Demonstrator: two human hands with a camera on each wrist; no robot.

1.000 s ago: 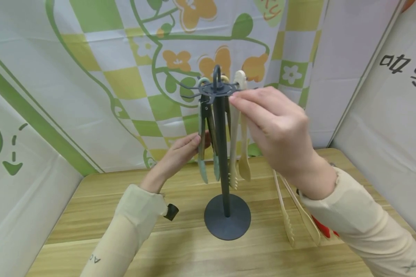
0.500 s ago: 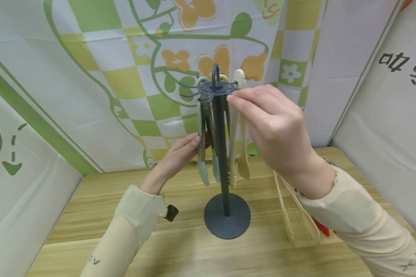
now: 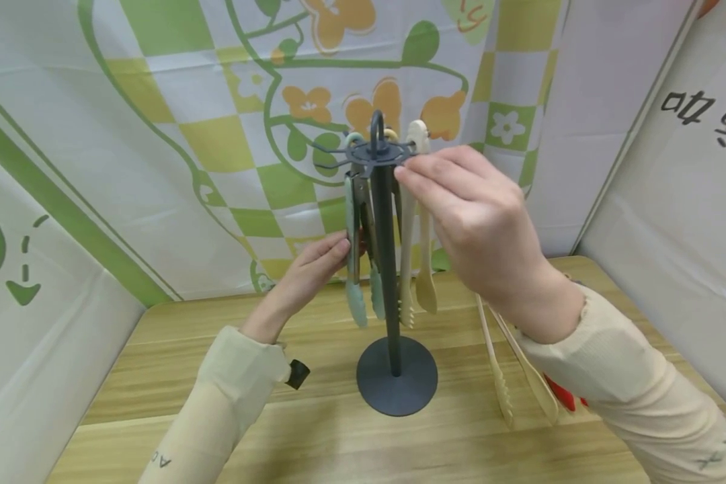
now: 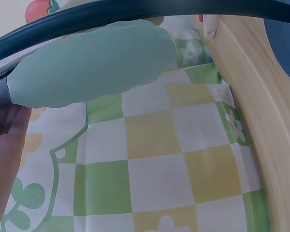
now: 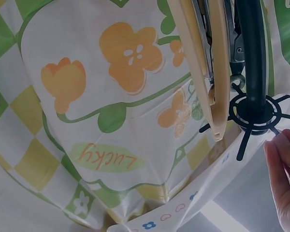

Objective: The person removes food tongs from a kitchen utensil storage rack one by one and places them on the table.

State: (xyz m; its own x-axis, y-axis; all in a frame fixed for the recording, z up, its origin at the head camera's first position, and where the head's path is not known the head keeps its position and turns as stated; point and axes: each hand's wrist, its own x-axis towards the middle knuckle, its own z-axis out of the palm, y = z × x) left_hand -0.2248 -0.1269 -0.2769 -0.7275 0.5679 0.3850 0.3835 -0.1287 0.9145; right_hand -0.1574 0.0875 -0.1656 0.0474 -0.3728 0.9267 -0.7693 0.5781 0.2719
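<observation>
A dark metal utensil rack (image 3: pixel 396 393) with a round base, upright pole and ring of hooks stands on the table. My left hand (image 3: pixel 314 265) holds a pair of mint-tipped tongs (image 3: pixel 356 302) hanging on its left side, thumb in front and other fingers partly hidden behind. In the left wrist view a scalloped mint tip (image 4: pixel 94 63) fills the upper left. My right hand (image 3: pixel 478 215) pinches the end of a hook on the hook ring (image 5: pixel 253 126). Just behind that hand hang cream tongs (image 3: pixel 407 255), one toothed arm and one spatula-like arm. A yellow loop (image 3: pixel 390 134) shows behind the pole.
On the wooden table (image 3: pixel 218 376) to the right lies another pair of cream tongs (image 3: pixel 501 396), with something red (image 3: pixel 561 395) partly under my right sleeve. A patterned cloth backdrop (image 3: pixel 218 148) hangs close behind the rack, with white walls at both sides.
The mint-tipped tongs have turned slightly, showing more of their mint side, and swung a little lower. My right hand has shifted slightly left, still at the hook.
</observation>
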